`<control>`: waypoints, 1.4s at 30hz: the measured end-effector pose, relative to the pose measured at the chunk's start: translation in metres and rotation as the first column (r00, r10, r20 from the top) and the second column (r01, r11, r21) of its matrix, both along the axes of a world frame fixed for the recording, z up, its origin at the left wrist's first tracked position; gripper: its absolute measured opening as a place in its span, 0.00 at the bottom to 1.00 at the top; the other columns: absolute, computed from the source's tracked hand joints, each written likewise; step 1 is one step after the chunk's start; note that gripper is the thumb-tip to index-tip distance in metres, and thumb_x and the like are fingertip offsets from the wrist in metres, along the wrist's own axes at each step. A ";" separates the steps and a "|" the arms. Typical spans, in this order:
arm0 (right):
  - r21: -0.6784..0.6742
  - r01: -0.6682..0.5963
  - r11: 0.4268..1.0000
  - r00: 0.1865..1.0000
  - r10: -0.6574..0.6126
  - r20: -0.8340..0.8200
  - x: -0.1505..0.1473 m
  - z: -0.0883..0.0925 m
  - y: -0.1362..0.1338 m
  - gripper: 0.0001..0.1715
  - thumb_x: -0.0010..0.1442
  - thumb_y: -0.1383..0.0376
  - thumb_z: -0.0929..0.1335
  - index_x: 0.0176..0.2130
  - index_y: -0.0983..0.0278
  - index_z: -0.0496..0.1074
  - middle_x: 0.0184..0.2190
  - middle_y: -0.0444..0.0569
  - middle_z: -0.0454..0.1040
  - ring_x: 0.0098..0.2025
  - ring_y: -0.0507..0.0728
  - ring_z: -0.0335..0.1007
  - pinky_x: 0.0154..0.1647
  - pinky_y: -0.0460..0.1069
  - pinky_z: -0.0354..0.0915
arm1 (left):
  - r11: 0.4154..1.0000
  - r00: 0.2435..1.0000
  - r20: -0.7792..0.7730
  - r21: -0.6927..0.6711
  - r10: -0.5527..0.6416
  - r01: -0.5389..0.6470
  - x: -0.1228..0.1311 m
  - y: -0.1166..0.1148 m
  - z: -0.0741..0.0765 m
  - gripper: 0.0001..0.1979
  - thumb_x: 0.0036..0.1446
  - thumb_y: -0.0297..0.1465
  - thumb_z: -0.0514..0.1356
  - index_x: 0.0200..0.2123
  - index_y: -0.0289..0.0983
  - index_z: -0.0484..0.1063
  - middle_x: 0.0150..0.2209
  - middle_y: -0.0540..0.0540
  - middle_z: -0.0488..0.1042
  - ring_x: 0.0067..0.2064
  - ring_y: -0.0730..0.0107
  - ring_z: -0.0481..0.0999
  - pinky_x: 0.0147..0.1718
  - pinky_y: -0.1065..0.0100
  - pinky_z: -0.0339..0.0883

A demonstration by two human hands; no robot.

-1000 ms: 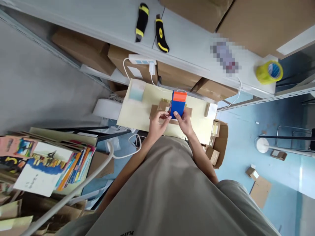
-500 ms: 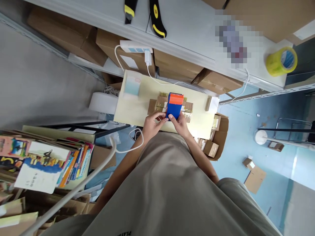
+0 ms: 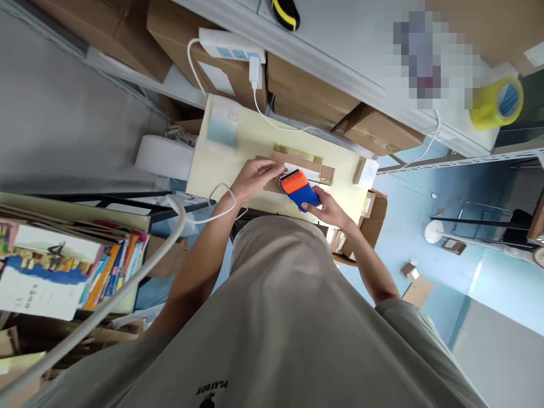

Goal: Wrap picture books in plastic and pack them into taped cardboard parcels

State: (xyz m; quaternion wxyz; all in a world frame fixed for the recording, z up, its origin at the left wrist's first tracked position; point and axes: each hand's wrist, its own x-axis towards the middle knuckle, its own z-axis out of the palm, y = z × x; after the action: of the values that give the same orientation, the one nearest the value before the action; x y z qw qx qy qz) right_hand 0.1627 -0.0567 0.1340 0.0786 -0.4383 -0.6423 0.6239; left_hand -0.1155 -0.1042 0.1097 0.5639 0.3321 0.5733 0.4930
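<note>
My right hand [image 3: 329,208] grips a blue and orange tape dispenser [image 3: 304,194] by its blue body. The dark toothed edge of the dispenser tilts up to the left. Close to that edge, the fingertips of my left hand [image 3: 257,177] come together in a pinch; whatever may be between them is too small to make out. Beneath both hands, small cardboard boxes [image 3: 297,158] with tape on them lie on the cream tabletop [image 3: 255,124], partly hidden by the dispenser.
A power strip [image 3: 232,45] with a plugged-in cable is at the back. Yellow tape roll [image 3: 497,105] and a black-yellow cutter handle [image 3: 285,12] lie on the grey shelf. An open carton [image 3: 374,221] stands at right, books [image 3: 114,266] at left. A white cable crosses near my left forearm.
My left hand has come off the dispenser's lower end and moved up-left to its toothed edge. My right hand has tilted the dispenser leftward. The whole view has shifted.
</note>
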 end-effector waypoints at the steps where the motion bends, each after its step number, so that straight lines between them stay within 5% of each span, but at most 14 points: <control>1: 0.008 -0.037 0.999 0.999 0.037 0.011 0.002 0.001 0.003 0.39 0.58 0.31 0.81 0.47 0.58 0.76 0.41 0.52 0.84 0.46 0.66 0.83 0.51 0.60 0.81 | 1.000 1.000 -0.006 -0.001 0.020 -0.020 0.002 -0.002 -0.001 0.31 0.58 0.60 0.76 0.41 0.35 0.88 0.43 0.39 0.88 0.51 0.50 0.87 0.55 0.57 0.82; 9: 0.053 -0.207 0.977 0.977 0.204 0.063 0.007 0.014 0.019 0.35 0.63 0.34 0.79 0.47 0.59 0.77 0.39 0.50 0.82 0.41 0.64 0.79 0.47 0.59 0.79 | 0.999 0.999 0.012 0.017 0.036 -0.036 0.013 -0.018 -0.004 0.26 0.58 0.53 0.79 0.43 0.35 0.87 0.43 0.41 0.87 0.51 0.53 0.87 0.53 0.57 0.83; 14: 0.109 -0.319 0.941 0.941 0.301 0.156 0.004 0.024 0.026 0.33 0.67 0.34 0.76 0.47 0.58 0.76 0.39 0.49 0.79 0.37 0.62 0.74 0.46 0.59 0.76 | 0.995 0.994 0.049 0.028 0.098 -0.100 0.016 -0.024 -0.012 0.28 0.62 0.57 0.75 0.43 0.35 0.86 0.41 0.43 0.86 0.48 0.56 0.87 0.49 0.60 0.82; 24: 0.078 -0.432 0.899 0.883 0.403 0.243 -0.011 0.034 0.043 0.37 0.64 0.29 0.75 0.41 0.58 0.73 0.32 0.46 0.79 0.33 0.59 0.74 0.36 0.54 0.71 | 0.973 0.965 0.126 -0.048 0.232 -0.228 0.030 -0.030 -0.036 0.19 0.62 0.46 0.77 0.41 0.35 0.85 0.36 0.44 0.85 0.41 0.63 0.84 0.45 0.61 0.81; 30: -0.040 -0.511 0.858 0.787 0.486 0.381 -0.042 0.055 0.058 0.44 0.65 0.22 0.69 0.37 0.58 0.71 0.32 0.49 0.79 0.35 0.60 0.79 0.33 0.51 0.69 | 0.931 0.940 -0.011 -0.137 0.340 -0.338 0.038 -0.032 -0.040 0.16 0.59 0.45 0.76 0.36 0.38 0.84 0.35 0.47 0.85 0.36 0.67 0.81 0.38 0.68 0.76; 38: -0.256 -0.479 0.840 0.649 0.535 0.541 -0.048 0.114 0.096 0.44 0.62 0.24 0.74 0.39 0.61 0.76 0.31 0.51 0.84 0.32 0.60 0.83 0.32 0.51 0.72 | 0.851 0.864 0.063 -0.224 0.499 -0.475 -0.016 -0.033 -0.052 0.16 0.59 0.43 0.78 0.37 0.37 0.83 0.31 0.48 0.82 0.33 0.71 0.79 0.35 0.69 0.74; 42: -0.309 -0.441 0.843 0.627 0.536 0.565 -0.052 0.114 0.107 0.41 0.62 0.27 0.76 0.37 0.62 0.77 0.28 0.49 0.84 0.30 0.57 0.82 0.32 0.50 0.72 | 0.852 0.865 0.102 -0.266 0.491 -0.452 -0.029 -0.025 -0.075 0.17 0.55 0.42 0.79 0.36 0.36 0.83 0.31 0.47 0.81 0.33 0.71 0.78 0.35 0.69 0.73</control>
State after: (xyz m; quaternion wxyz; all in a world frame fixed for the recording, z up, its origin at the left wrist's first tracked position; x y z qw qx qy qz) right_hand 0.1104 0.0508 0.2477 -0.3452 -0.4346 -0.6789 0.4807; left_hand -0.1440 -0.1289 0.0352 0.5058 0.0704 0.6422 0.5716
